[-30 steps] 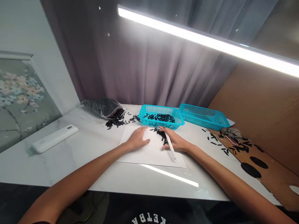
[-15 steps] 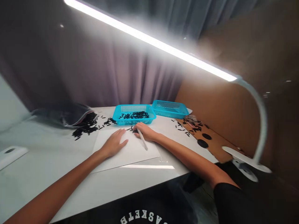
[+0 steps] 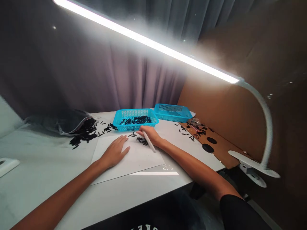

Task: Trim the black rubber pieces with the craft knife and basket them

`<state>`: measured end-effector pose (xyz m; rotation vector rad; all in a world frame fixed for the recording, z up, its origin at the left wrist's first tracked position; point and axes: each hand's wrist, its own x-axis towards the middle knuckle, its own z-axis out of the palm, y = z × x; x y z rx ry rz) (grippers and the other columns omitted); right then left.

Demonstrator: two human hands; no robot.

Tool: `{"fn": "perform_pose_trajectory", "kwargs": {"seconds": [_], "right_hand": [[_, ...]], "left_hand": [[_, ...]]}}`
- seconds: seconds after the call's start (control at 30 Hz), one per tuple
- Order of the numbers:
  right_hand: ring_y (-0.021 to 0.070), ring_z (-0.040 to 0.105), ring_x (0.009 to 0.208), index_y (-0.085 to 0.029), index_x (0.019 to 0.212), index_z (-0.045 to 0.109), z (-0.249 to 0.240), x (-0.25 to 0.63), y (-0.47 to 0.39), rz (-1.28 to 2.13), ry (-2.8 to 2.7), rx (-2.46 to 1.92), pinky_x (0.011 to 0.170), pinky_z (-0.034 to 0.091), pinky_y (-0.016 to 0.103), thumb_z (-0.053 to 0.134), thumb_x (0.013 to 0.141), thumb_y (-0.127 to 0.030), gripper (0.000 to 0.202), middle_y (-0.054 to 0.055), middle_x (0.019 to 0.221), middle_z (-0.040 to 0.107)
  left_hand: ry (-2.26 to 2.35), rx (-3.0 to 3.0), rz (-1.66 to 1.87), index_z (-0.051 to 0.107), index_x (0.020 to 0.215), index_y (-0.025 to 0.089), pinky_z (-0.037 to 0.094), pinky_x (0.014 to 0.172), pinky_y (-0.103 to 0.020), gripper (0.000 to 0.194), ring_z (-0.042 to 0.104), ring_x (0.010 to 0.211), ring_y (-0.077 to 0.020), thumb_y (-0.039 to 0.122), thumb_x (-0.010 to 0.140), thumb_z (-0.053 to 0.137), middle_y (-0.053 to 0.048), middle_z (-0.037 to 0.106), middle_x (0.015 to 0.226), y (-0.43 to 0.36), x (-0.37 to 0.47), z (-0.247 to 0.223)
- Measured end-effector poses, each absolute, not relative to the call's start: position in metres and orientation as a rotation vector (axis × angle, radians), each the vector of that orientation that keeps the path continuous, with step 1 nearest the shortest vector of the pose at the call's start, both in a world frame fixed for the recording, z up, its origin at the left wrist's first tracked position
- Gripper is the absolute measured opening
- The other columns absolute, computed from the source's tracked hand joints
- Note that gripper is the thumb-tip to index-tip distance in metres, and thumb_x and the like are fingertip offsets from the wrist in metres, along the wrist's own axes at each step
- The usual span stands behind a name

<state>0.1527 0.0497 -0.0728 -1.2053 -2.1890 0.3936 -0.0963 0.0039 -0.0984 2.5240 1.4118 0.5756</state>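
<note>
My left hand (image 3: 114,151) lies flat on a white board or sheet (image 3: 134,163), fingers spread and holding nothing. At the sheet's far right part, my right hand (image 3: 152,135) is closed around a slim white stick (image 3: 149,142), whose near end points back toward me. Small black strip-like pieces (image 3: 139,139) lie loose beside and below the right fingers. Just beyond that hand stands a blue plastic basket (image 3: 115,123) holding many similar black pieces (image 3: 136,120).
An opened plastic bag (image 3: 69,124) spills black pieces at the left. Behind right sits a second blue basket (image 3: 172,113). Black discs (image 3: 208,148) and scattered pieces lie on brown cardboard (image 3: 223,156). A clamped lamp (image 3: 270,134) arches overhead from the right.
My right hand has shifted off the black pieces, and more of them now show on the sheet. The stick stays in it. The left hand remains flat; the view has shifted slightly.
</note>
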Motion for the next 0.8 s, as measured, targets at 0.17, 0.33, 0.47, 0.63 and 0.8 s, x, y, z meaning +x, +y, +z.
{"fn": "perform_pose_trajectory", "kwargs": {"seconds": [0.17, 0.33, 0.47, 0.63, 0.8], "right_hand": [[0.0242, 0.066, 0.109, -0.018, 0.127, 0.062, -0.066, 0.164, 0.048, 0.428, -1.990, -1.194, 0.092, 0.057, 0.044, 0.062, 0.098, -0.037, 0.034, 0.010, 0.130, 0.063], [0.0197, 0.067, 0.095, -0.016, 0.114, 0.066, -0.057, 0.168, 0.039, 0.450, -1.870, -1.160, 0.084, 0.058, 0.039, 0.061, 0.099, -0.039, 0.028, 0.007, 0.113, 0.068], [0.0152, 0.057, 0.069, -0.019, 0.077, 0.062, -0.050, 0.163, 0.036, 0.482, -1.757, -1.126, 0.071, 0.048, 0.030, 0.062, 0.094, -0.047, 0.033, -0.001, 0.070, 0.062], [0.0156, 0.052, 0.063, -0.021, 0.072, 0.057, -0.047, 0.160, 0.036, 0.602, -1.628, -1.093, 0.063, 0.040, 0.029, 0.063, 0.088, -0.052, 0.036, -0.001, 0.064, 0.059], [0.0136, 0.046, 0.059, -0.021, 0.066, 0.056, -0.044, 0.159, 0.035, 0.745, -1.501, -1.045, 0.059, 0.035, 0.028, 0.073, 0.080, -0.055, 0.041, -0.002, 0.059, 0.054]], "left_hand": [[1.411, 2.518, 0.549, 0.050, 0.145, 0.014, 0.029, 0.128, -0.049, 0.056, 0.036, 0.151, -0.0281, 0.045, 0.099, 0.044, -0.012, 0.045, 0.159, -0.001, -0.093, -0.093], [1.404, 2.515, 0.543, 0.049, 0.146, 0.013, 0.027, 0.128, -0.049, 0.056, 0.035, 0.152, -0.0281, 0.044, 0.100, 0.044, -0.013, 0.044, 0.159, -0.004, -0.092, -0.091], [1.397, 2.518, 0.537, 0.050, 0.145, 0.013, 0.027, 0.128, -0.048, 0.055, 0.034, 0.152, -0.0284, 0.044, 0.100, 0.043, -0.013, 0.044, 0.159, -0.005, -0.092, -0.090], [1.378, 2.520, 0.549, 0.051, 0.144, 0.014, 0.028, 0.127, -0.050, 0.054, 0.035, 0.152, -0.0296, 0.044, 0.100, 0.043, -0.013, 0.043, 0.160, -0.006, -0.093, -0.089], [1.370, 2.513, 0.571, 0.051, 0.143, 0.014, 0.029, 0.127, -0.050, 0.053, 0.036, 0.151, -0.0305, 0.043, 0.099, 0.045, -0.014, 0.045, 0.158, -0.007, -0.092, -0.087]]}}
